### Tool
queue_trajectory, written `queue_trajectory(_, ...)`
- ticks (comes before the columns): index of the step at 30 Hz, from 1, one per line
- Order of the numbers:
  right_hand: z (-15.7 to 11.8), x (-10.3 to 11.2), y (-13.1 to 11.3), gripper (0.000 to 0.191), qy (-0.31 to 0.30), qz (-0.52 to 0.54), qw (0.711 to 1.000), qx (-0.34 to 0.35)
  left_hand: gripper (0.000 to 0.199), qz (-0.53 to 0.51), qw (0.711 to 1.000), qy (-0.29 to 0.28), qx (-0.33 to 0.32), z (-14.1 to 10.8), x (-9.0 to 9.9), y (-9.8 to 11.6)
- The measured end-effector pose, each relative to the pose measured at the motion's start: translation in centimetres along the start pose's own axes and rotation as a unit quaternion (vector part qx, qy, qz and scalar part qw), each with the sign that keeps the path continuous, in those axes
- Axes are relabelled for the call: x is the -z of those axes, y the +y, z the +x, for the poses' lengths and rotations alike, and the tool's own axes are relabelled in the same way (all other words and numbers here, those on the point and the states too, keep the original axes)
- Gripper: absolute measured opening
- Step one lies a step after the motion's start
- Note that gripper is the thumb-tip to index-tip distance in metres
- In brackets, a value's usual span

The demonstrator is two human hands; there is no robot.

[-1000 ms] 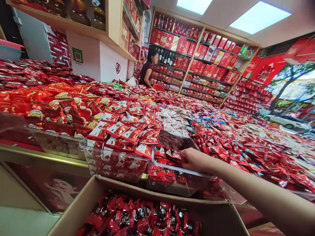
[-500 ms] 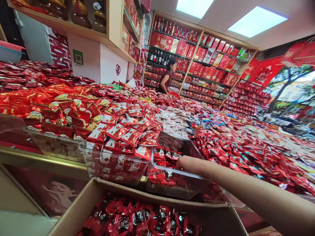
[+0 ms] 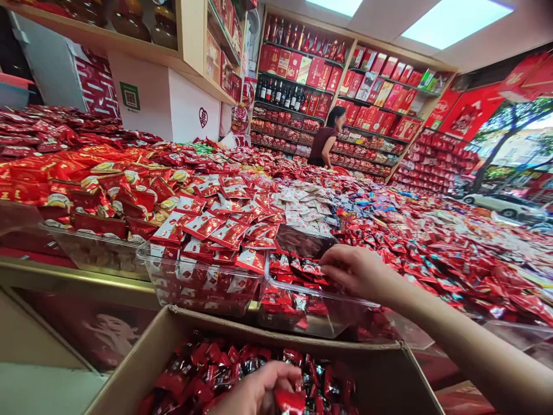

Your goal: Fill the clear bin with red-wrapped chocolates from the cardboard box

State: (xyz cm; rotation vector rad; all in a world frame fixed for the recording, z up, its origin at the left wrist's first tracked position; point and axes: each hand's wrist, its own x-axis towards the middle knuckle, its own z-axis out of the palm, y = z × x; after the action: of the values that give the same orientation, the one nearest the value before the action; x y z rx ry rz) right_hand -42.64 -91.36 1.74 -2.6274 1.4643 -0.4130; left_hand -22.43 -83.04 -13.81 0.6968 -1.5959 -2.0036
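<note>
My right hand [image 3: 360, 271] reaches into a clear plastic bin [image 3: 302, 297]; its curled fingers pinch the end of a red-and-black wrapped candy [image 3: 311, 267]. More of the same candies lie in a row beside it. Down in an open cardboard box [image 3: 401, 374], my left hand [image 3: 259, 389] curls around a red wrapped candy [image 3: 290, 402], partly cut off by the picture's bottom edge. Loose red-and-black wrapped candies [image 3: 199, 369] fill the box beneath that hand.
A heaped clear bin of red-and-white packets [image 3: 224, 230] stands left of the one I reach into. White packets [image 3: 305, 207] and a wide spread of red candies [image 3: 401, 248] lie beyond. A person [image 3: 326, 138] stands near the back shelves [image 3: 352, 52].
My left hand has come into view in the box, with a candy. My right hand has shifted slightly right and up. The person at the back appears farther right.
</note>
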Motion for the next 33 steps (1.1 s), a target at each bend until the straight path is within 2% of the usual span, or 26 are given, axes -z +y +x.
queue_trajectory(2, -2.7, 0.1, -2.1, 0.016, 0.012, 0.055, 0.998, -0.008, 0.051, -0.048, 0.996, 0.06, -0.039, -0.3, -0.5, 0.6)
queue_trajectory(5, -6.6, -2.2, -4.6, 0.013, -0.051, 0.161, 0.985, -0.041, 0.05, -0.074, 0.988, 0.127, -0.046, -0.7, -1.3, 1.7)
queue_trajectory(8, -8.7, -6.3, -5.4, 0.026, -0.085, 0.281, 0.951, -0.099, 0.043, -0.101, 0.985, 0.13, -0.043, -0.6, -1.6, 2.2)
queue_trajectory(11, -9.1, -9.9, -5.1, 0.027, -0.11, 0.429, 0.883, -0.155, 0.043, -0.108, 0.984, 0.134, -0.035, -0.4, -1.8, 1.8)
queue_trajectory(13, -9.0, -11.1, -5.0, 0.026, -0.13, 0.476, 0.853, -0.169, 0.044, -0.107, 0.986, 0.127, -0.026, -0.3, -1.8, 1.5)
queue_trajectory(14, -8.9, -11.2, -5.0, 0.027, -0.136, 0.474, 0.854, -0.164, 0.044, -0.106, 0.987, 0.121, -0.025, -0.3, -1.7, 1.3)
queue_trajectory(17, -8.8, -8.9, -5.4, 0.023, -0.106, 0.398, 0.906, -0.098, 0.044, -0.089, 0.989, 0.111, -0.044, -0.4, -1.5, 0.9)
queue_trajectory(20, -8.2, -3.7, -5.2, 0.015, 0.001, 0.317, 0.947, -0.041, 0.03, -0.072, 0.991, 0.105, -0.048, -0.5, -1.2, 0.8)
queue_trajectory(23, -6.0, 1.3, -3.6, 0.015, 0.182, 0.217, 0.957, -0.064, 0.022, -0.048, 0.993, 0.107, -0.031, -0.3, -1.1, 0.8)
queue_trajectory(24, -4.9, 2.2, -2.8, 0.017, 0.215, 0.174, 0.958, -0.073, 0.021, -0.035, 0.993, 0.11, -0.025, -0.3, -1.1, 0.8)
queue_trajectory(25, -3.7, 2.7, -1.8, 0.018, 0.21, 0.131, 0.966, -0.081, 0.02, -0.022, 0.993, 0.115, -0.018, -0.2, -1.1, 0.8)
queue_trajectory(27, -1.1, 2.2, 0.0, 0.018, 0.128, 0.047, 0.986, -0.094, 0.019, -0.001, 0.993, 0.118, -0.008, -0.2, -1.2, 0.8)
queue_trajectory(29, 1.2, 0.6, 1.6, 0.016, 0.015, -0.027, 0.993, -0.112, 0.019, 0.025, 0.993, 0.116, -0.004, -0.3, -1.2, 0.9)
queue_trajectory(33, 4.0, -2.1, 2.7, 0.018, -0.171, -0.131, 0.968, -0.126, 0.016, 0.082, 0.99, 0.116, 0.005, -0.6, -1.1, 1.4)
